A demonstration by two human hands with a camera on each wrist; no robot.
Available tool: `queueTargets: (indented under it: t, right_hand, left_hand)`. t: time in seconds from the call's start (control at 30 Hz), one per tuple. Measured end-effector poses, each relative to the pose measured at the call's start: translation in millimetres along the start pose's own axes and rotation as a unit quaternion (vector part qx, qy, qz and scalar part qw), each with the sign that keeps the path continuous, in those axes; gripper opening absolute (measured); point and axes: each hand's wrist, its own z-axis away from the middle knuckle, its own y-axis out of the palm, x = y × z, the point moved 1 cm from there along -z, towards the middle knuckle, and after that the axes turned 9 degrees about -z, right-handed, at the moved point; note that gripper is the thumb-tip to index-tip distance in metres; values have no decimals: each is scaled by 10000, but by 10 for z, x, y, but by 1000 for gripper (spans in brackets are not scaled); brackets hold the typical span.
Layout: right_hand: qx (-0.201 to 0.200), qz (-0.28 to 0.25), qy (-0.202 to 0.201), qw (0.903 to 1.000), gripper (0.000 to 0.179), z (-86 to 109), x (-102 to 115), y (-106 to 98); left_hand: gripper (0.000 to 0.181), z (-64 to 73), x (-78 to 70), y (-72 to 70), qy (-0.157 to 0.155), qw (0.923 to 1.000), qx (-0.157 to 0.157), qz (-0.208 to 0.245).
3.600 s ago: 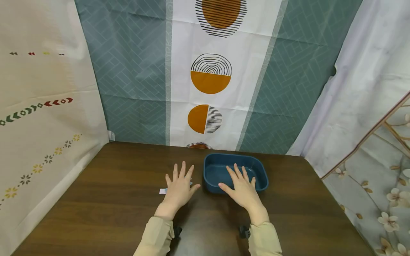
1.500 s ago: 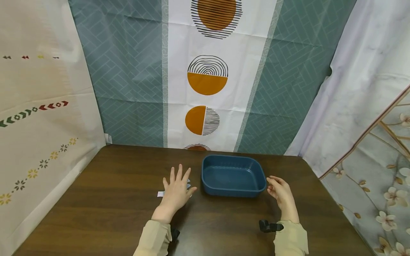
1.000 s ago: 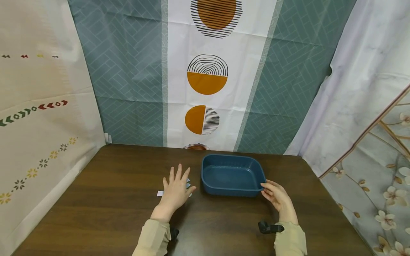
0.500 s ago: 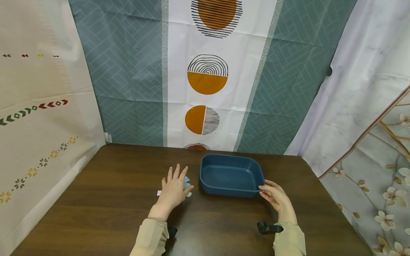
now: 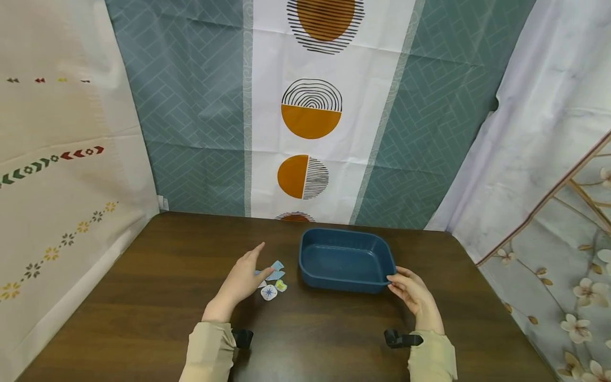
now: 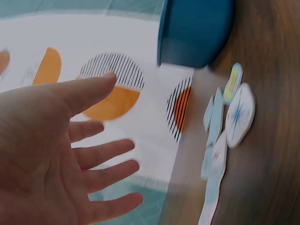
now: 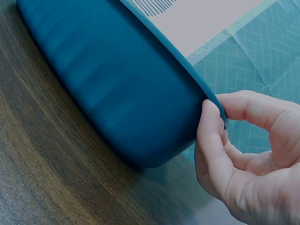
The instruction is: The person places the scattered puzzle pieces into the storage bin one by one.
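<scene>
"Both hands at work over a brown worktop (image 5: 305, 339): the left hand (image 5: 239, 279), fingers straight and parted, has hold of nothing, while the right hand (image 5: 414, 295) pinches the rim of a blue tub (image 5: 341, 282) between thumb and fingers."

"Where does the tub stand?"

"Toward the far side of the worktop, upright, nothing visible inside, gripped at its near right corner. Just to its left lie small flat cutouts, among them a white piece with a blue star (image 5: 269, 292), a yellow-green piece (image 5: 281, 286) and light-blue pieces (image 5: 275, 275)."

"Is the left hand touching any?"

"Its wrist view shows them apart. From above, the thumb reaches across beside the light-blue pieces, and the hand hides part of the cluster; a long pale strip (image 6: 213, 190) shows only at the wrist."

"Which step does this look like?"

"Apparently the arranging of the tub, one hand on its rim, the other held near the cutouts."

"And the next move?"

"Lifting a cutout would call for lowering the left hand and a careful fingertip pinch on a thin edge. Shifting the tub would call for an even pull from the right, since only one corner is held."
</scene>
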Motion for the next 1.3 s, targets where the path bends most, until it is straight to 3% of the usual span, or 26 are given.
queueTargets:
  t: [0.43, 0.83, 1.3]
  right_hand:
    - [-76, 107, -24, 9999, 67, 43, -3, -98]
    - [13, 17, -9, 10000, 68, 3, -32, -66]
    - [7, -70, -40, 10000, 61, 5, -15, -18]
  left_hand:
    - [51, 31, 349, -106, -430, 9978, 342, -372]
    - [38, 130, 532, -93, -683, 9961, 505, -239]
    - [32, 123, 652, -56, -555, 9974, 453, -95]
